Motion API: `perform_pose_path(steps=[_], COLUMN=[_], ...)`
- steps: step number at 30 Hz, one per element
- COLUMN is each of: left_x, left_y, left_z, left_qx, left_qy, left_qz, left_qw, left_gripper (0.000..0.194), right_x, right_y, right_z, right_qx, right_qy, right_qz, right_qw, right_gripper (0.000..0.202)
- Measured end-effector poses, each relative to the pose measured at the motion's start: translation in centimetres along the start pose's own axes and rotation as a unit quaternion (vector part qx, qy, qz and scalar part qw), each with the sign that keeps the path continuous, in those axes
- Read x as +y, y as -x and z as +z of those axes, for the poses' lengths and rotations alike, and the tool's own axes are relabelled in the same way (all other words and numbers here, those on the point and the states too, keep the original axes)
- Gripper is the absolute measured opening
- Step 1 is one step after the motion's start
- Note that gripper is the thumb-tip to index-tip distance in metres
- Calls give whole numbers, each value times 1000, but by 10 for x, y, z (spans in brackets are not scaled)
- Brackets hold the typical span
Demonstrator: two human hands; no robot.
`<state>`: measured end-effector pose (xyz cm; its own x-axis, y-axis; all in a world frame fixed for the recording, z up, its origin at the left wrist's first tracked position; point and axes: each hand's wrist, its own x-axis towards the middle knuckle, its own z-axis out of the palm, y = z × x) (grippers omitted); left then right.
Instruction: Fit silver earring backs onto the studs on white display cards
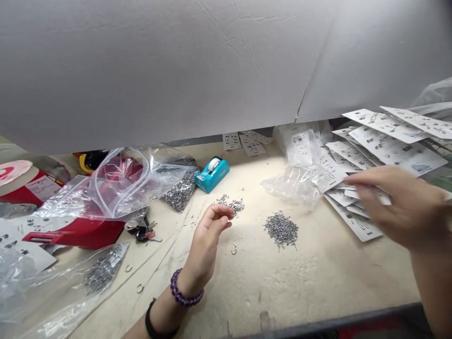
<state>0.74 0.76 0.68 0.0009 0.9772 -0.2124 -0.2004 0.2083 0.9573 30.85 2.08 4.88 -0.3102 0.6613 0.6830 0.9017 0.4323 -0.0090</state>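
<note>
My left hand (pixel 207 235) is over the middle of the table, its fingers loosely bent and the thumb near them, with nothing visible in it. Small metal pieces lie in a loose pile (pixel 236 206) just beyond its fingertips. To its right is a larger heap of small metal fittings (pixel 281 229). My right hand (pixel 399 202), smeared by motion, is at the right with thumb and finger closed on the edge of a white printed card (pixel 330 170). Below it several similar cards (pixel 353 221) lie spread in a stack, partly covered by the hand.
A teal tape dispenser (pixel 212 174) stands behind my left hand. Clear bags (pixel 116 183), a bag of metal parts (pixel 180 188), a red tray (pixel 84 233) and keys (pixel 143 230) crowd the left. Crumpled plastic (pixel 300 183) lies right of centre. A large white panel (pixel 212 70) overhangs the back.
</note>
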Motion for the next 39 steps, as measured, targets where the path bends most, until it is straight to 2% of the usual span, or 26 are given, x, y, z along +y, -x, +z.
perform_pose_path(steps=[2,3,6,7,9,11,15,17,19,20,25,29,32,34,36,39], left_x=[2,3,4,4,4,4,4,3,1,0,-4,-3,-1,1,2,2], left_y=[0,0,0,0,0,0,0,0,0,0,-2,0,2,2,1,-1], left_z=[-1,-1,-2,-2,-3,-3,-3,-3,-3,-3,-3,-2,-1,0,0,-2], left_qx=[2,3,8,9,10,8,4,0,-3,-4,-11,-18,-25,-31,-42,-75], left_qy=[7,11,24,28,33,32,23,18,13,10,2,8,12,22,46,81], left_qz=[6,8,12,12,11,10,10,9,7,6,-6,-17,-22,-38,-69,-108], left_qw=[1000,1000,1000,999,999,999,1000,1000,1000,1000,1000,1000,999,999,996,988], left_gripper=[11,10,10,9,8,7,8,8,8,8,7,6,7,6,9,20], right_x=[-7,-8,-2,0,2,1,-9,-15,-19,-22,-30,-31,-30,-32,-37,-46], right_y=[-10,-15,-29,-33,-41,-47,-64,-79,-97,-106,-134,-134,-134,-136,-135,-125], right_z=[10,14,24,27,31,34,44,56,76,89,154,179,178,168,151,115], right_qx=[-72,-86,-60,-74,-150,-205,-151,-218,-344,-371,-355,-353,-355,-341,-315,-265], right_qy=[-21,-24,-6,6,33,42,24,25,44,51,93,107,113,118,119,111], right_qz=[-18,0,114,142,164,159,115,74,33,22,-3,-27,-30,-29,-29,-31], right_qw=[997,996,992,987,974,965,982,973,937,927,930,929,927,932,941,957], right_gripper=[15,17,20,20,22,25,29,31,31,29,23,31,27,20,19,33])
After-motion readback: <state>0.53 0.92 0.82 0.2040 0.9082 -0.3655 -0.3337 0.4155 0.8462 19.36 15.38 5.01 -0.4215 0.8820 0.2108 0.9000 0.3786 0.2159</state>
